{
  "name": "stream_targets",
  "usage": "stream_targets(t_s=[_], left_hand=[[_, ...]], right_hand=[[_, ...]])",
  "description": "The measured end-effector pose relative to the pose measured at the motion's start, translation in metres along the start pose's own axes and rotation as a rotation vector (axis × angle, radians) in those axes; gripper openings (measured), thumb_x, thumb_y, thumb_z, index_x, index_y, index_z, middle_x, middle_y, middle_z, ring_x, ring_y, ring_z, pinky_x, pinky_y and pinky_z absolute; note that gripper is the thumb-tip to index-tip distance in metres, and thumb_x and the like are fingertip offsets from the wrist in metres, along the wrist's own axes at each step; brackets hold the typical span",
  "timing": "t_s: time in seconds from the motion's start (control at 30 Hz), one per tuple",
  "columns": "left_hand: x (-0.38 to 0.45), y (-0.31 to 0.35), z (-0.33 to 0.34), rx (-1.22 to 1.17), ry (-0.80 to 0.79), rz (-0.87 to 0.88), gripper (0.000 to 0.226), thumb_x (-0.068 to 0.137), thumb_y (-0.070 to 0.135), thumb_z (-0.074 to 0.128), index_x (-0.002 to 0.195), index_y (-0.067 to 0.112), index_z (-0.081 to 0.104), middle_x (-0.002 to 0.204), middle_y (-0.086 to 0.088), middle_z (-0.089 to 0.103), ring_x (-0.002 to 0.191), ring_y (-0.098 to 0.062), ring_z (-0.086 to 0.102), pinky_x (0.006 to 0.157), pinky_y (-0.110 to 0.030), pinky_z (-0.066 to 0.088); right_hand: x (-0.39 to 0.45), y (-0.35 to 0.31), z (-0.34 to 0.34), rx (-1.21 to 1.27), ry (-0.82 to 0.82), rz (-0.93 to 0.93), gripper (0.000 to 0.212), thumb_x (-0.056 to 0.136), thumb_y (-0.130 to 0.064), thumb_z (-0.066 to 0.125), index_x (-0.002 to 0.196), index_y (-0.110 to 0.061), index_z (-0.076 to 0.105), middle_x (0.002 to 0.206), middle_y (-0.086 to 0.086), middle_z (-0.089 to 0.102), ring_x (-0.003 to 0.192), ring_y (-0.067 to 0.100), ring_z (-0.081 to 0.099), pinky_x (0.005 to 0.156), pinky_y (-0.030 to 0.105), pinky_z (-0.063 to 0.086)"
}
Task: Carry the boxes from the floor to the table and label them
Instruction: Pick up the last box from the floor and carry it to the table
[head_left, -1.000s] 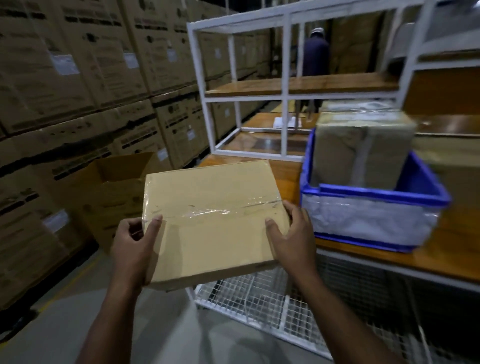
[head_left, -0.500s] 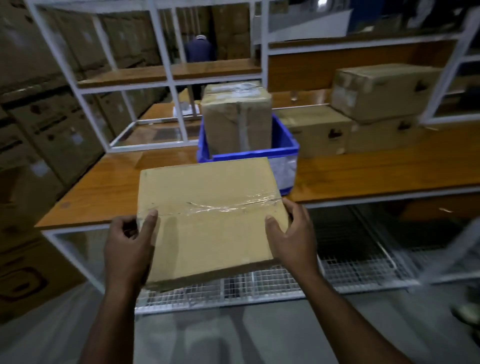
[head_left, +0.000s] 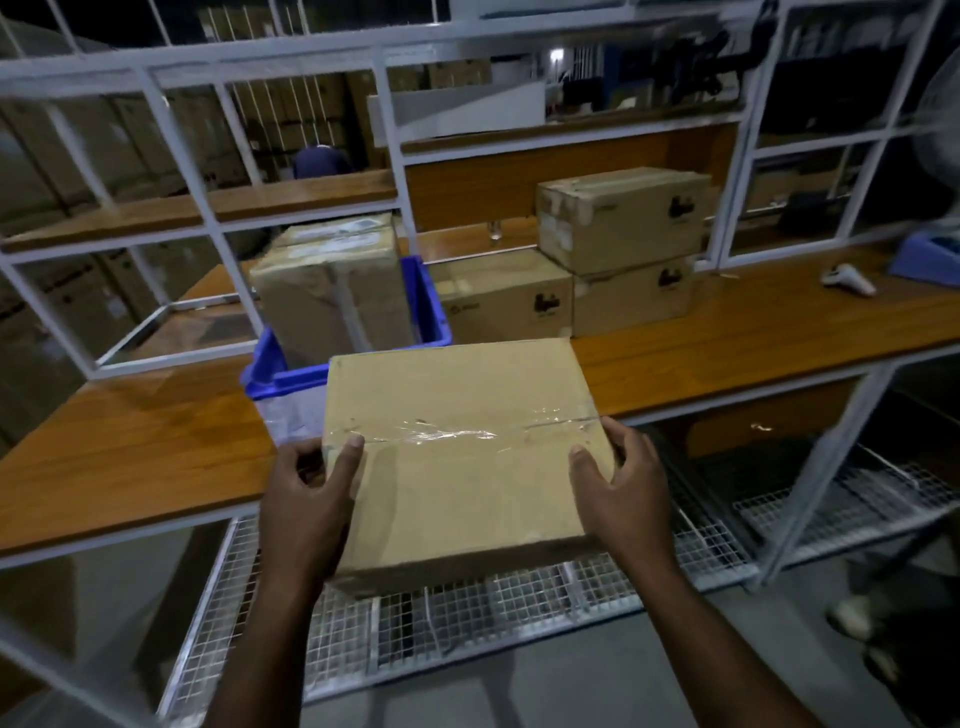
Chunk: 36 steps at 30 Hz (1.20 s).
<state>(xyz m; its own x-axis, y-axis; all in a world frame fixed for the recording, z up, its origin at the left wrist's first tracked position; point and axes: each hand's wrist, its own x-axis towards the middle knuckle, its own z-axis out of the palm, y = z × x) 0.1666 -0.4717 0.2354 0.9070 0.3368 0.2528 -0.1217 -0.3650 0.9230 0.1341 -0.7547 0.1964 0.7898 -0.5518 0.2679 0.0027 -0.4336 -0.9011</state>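
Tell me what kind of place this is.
Probably a warehouse packing station: stacked cardboard cartons on a long wooden workbench, white metal shelving above, and a handheld scanner lying ready.

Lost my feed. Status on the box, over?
Left hand and right hand grip the taped box. Box in air, at table edge. Blue bin right behind it.

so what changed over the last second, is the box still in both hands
Yes. The taped cardboard box stays gripped by the left hand and right hand, same hold throughout. The person has turned from the stacked cartons to face the wooden table, so the blue bin now sits just behind the box. Nothing set down yet.
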Motion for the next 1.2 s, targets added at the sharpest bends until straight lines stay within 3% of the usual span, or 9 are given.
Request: stream_targets(t_s=[0.13,0.43,0.63,0.77,0.93,1.0,1.13,1.2], left_hand=[[-0.006,0.022,0.063,0.007,-0.002,0.029,0.038,0.089,0.049,0.07,0.11,0.018,0.062,0.105,0.003,0.068,0.098,-0.017,0.064,0.08,-0.036,0.049],[-0.013,0.05,0.159,-0.001,-0.092,0.02,0.045,0.089,0.044,0.071,0.127,0.025,0.055,0.119,0.008,0.059,0.11,-0.014,0.056,0.087,-0.034,0.045],[0.003,0.067,0.203,-0.032,-0.166,0.093,0.065,0.086,0.052,0.073,0.142,0.027,0.051,0.136,0.009,0.059,0.122,-0.01,0.056,0.1,-0.038,0.048],[0.033,0.066,0.237,-0.048,-0.251,0.095,0.08,0.076,0.064,0.073,0.144,0.033,0.048,0.137,0.01,0.061,0.123,-0.01,0.058,0.103,-0.046,0.051],[0.071,0.057,0.275,0.019,-0.336,0.06,0.115,0.061,0.077,0.071,0.156,0.03,0.026,0.156,0.003,0.042,0.14,-0.021,0.044,0.112,-0.051,0.042],[0.085,0.055,0.288,0.031,-0.355,0.035,0.123,0.059,0.072,0.074,0.159,0.027,0.018,0.16,0.0,0.035,0.141,-0.024,0.041,0.113,-0.05,0.04],[0.105,0.044,0.31,0.021,-0.411,-0.006,0.114,0.078,0.042,0.084,0.161,0.022,0.01,0.16,-0.002,0.031,0.14,-0.024,0.04,0.111,-0.04,0.04],[0.114,0.039,0.318,0.018,-0.438,-0.03,0.118,0.075,0.041,0.085,0.161,0.021,0.007,0.162,-0.003,0.028,0.142,-0.024,0.036,0.113,-0.041,0.037]], right_hand=[[0.049,0.022,-0.035,-0.011,0.012,-0.015,0.051,0.091,-0.039,0.066,0.137,-0.026,0.051,0.134,-0.003,0.053,0.118,0.017,0.053,0.096,0.045,0.052],[0.133,0.055,-0.082,0.017,0.014,-0.014,0.047,0.092,-0.035,0.067,0.135,-0.022,0.054,0.131,-0.003,0.055,0.118,0.017,0.054,0.094,0.044,0.053],[0.179,0.068,-0.098,0.049,0.072,0.005,0.042,0.093,-0.032,0.066,0.133,-0.02,0.056,0.127,-0.003,0.057,0.114,0.015,0.055,0.09,0.033,0.049],[0.215,0.072,-0.097,-0.02,0.056,-0.009,0.05,0.093,-0.036,0.066,0.138,-0.02,0.054,0.133,-0.001,0.056,0.12,0.018,0.054,0.097,0.041,0.051],[0.262,0.078,-0.085,-0.186,-0.028,-0.037,0.056,0.093,-0.04,0.066,0.142,-0.02,0.049,0.141,0.0,0.053,0.125,0.019,0.052,0.099,0.037,0.046],[0.281,0.08,-0.077,-0.261,-0.077,-0.052,0.058,0.092,-0.041,0.066,0.143,-0.02,0.048,0.141,0.0,0.052,0.126,0.02,0.051,0.095,0.033,0.043],[0.312,0.086,-0.057,-0.309,-0.141,-0.037,0.064,0.09,-0.043,0.068,0.145,-0.02,0.046,0.144,0.001,0.05,0.128,0.021,0.049,0.095,0.034,0.043],[0.325,0.09,-0.047,-0.33,-0.161,-0.026,0.065,0.089,-0.045,0.069,0.145,-0.021,0.046,0.144,0.0,0.05,0.128,0.021,0.049,0.096,0.036,0.045]])
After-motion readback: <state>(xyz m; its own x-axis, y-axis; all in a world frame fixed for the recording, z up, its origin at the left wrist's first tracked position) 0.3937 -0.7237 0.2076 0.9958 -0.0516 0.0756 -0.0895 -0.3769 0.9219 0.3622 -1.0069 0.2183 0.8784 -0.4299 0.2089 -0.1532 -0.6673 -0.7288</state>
